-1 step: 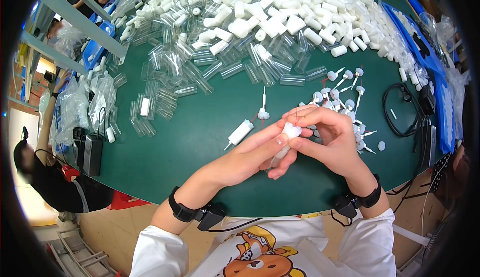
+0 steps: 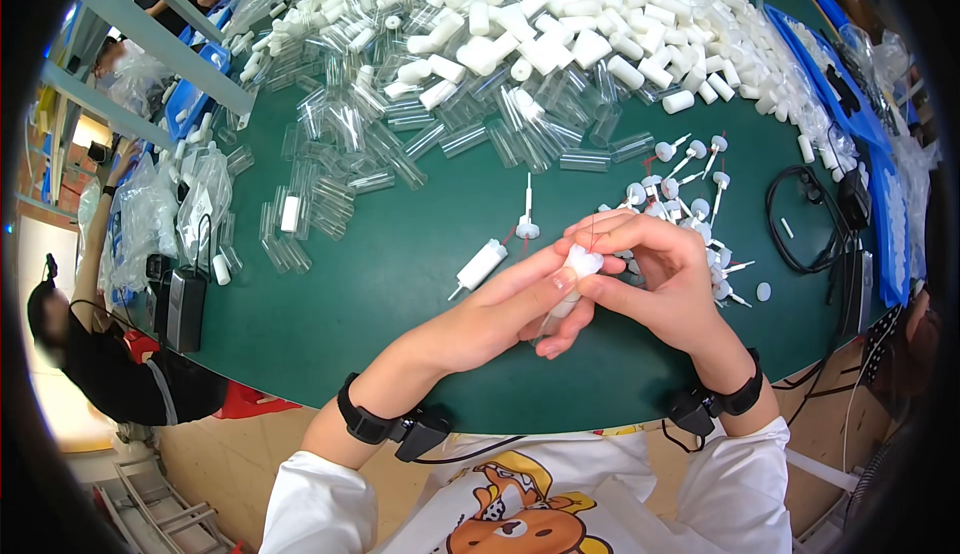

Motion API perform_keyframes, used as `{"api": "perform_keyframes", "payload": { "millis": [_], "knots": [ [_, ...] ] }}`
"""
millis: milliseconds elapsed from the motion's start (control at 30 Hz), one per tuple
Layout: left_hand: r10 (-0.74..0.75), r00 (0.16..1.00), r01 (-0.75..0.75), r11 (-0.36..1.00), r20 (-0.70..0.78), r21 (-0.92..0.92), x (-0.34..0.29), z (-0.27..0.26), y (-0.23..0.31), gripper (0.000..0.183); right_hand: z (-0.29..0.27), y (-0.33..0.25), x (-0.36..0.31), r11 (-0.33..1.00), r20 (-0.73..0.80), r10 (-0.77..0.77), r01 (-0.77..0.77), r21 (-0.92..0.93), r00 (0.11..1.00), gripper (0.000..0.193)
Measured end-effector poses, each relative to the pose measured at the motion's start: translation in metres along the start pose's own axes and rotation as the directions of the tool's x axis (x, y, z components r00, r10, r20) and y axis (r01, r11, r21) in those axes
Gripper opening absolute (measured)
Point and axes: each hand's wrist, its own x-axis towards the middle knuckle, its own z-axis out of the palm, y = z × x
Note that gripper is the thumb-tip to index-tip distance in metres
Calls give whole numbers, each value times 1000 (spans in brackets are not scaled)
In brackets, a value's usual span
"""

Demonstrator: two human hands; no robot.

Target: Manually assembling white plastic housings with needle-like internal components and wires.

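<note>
Round dark-green table (image 2: 400, 284). Heap of white plastic caps (image 2: 560, 24) at far side. Clear plastic tubes (image 2: 400, 134) strewn beside and below heap. Coiled black cable (image 2: 800, 219) at right, near blue trays (image 2: 850, 124). Clear plastic bags (image 2: 150, 214) and black box (image 2: 185, 309) at left edge. Another person in black (image 2: 110, 354) beyond left rim.

I have one view only — a camera on my head, looking down over my chest at the green table (image 2: 380, 284). It sits close to my left hand (image 2: 500, 309) and right hand (image 2: 665, 279), which meet near the middle. My arms come in from 6 o'clock. The picture is round, so the table edge bends. The far side of the table lies at 12 o'clock — the floor shows at 8 o'clock.
</note>
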Motion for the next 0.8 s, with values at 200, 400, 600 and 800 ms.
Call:
{"api": "perform_keyframes", "payload": {
  "millis": [200,400,600,800],
  "knots": [
    [6,1000,-6,998,-2,-65,0,-3,-1,36,2,-2,1,990,32,-42,46,-133,999,25],
    [-35,993,21,993,-115,-117,0,4,2,37,4,-7,3,970,46,-50,59,-238,998,24],
    [-63,991,46,989,-116,-143,-1,3,3,38,3,-3,4,943,97,-120,144,-301,988,23],
    [-25,999,13,963,-42,-269,1,-5,-5,31,7,-5,3,959,123,-87,116,-259,989,19]
  ]
}}
